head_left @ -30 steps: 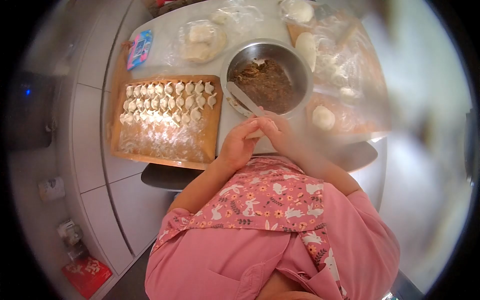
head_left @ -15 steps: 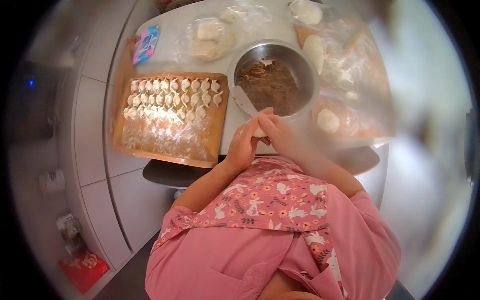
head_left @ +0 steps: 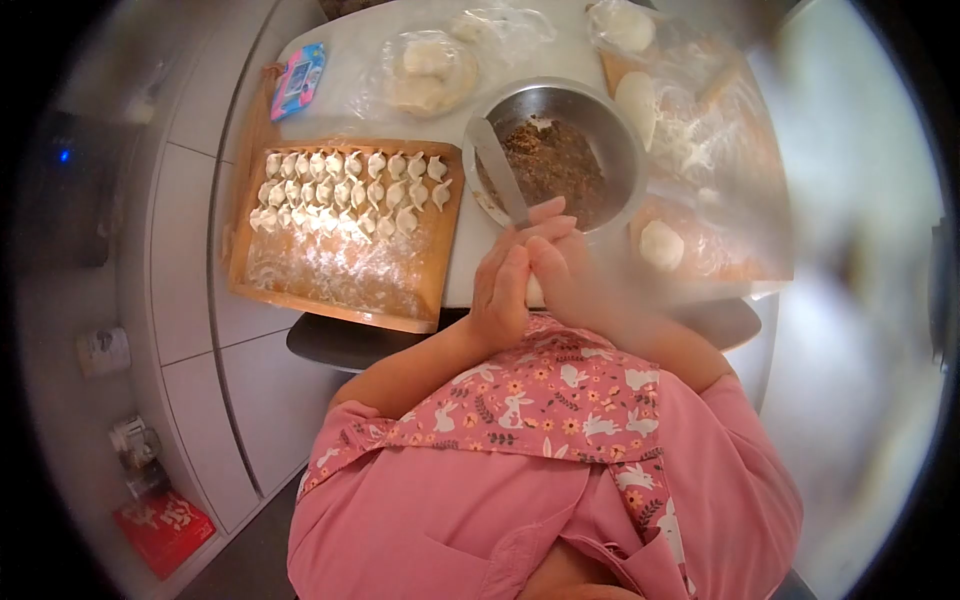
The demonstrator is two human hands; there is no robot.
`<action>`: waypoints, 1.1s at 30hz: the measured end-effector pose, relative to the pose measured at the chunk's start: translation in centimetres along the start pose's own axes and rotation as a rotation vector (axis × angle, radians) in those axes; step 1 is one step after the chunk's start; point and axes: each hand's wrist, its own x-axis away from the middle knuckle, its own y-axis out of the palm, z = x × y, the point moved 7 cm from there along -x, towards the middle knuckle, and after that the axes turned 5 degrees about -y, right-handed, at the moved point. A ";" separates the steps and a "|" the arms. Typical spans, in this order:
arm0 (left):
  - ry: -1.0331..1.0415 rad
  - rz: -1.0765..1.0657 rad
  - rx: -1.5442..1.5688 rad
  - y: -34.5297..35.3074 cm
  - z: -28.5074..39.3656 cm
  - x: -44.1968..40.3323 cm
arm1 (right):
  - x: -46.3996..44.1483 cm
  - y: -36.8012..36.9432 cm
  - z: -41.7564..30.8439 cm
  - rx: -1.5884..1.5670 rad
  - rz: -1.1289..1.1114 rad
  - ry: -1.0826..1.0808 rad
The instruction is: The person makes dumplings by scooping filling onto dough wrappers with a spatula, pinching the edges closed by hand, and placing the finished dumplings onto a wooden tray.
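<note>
My left hand (head_left: 502, 288) and my right hand (head_left: 562, 268) are pressed together in front of the metal bowl (head_left: 634, 185). Between the palms a bit of white dough shows, apparently a dumpling (head_left: 534, 292), mostly covered by my fingers. A flat metal spatula (head_left: 500, 172) slants over the left part of the bowl. Its lower end meets my fingertips, and I cannot tell which hand, if either, holds it. Brown minced filling (head_left: 560, 165) lies in the bowl. To the left, rows of shaped dumplings (head_left: 350, 192) sit on a floured wooden board (head_left: 330, 290).
Behind the board lies a blue and pink packet (head_left: 298, 82). Dough in a clear plastic bag (head_left: 430, 75) is left of the bowl. On the right, a dough ball (head_left: 661, 245) and more dough lie under plastic film (head_left: 720, 130). White cabinets (head_left: 185, 270) stand at the left.
The spatula has swung to a steeper slant, its blade end farther up the bowl. My hands have shifted slightly, and less white dough shows between them. The whole view has moved a little.
</note>
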 end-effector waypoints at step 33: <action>-0.423 0.464 -1.045 -13.3 -13.1 3.2 | 16.3 -18.5 13.8 0.934 0.432 0.581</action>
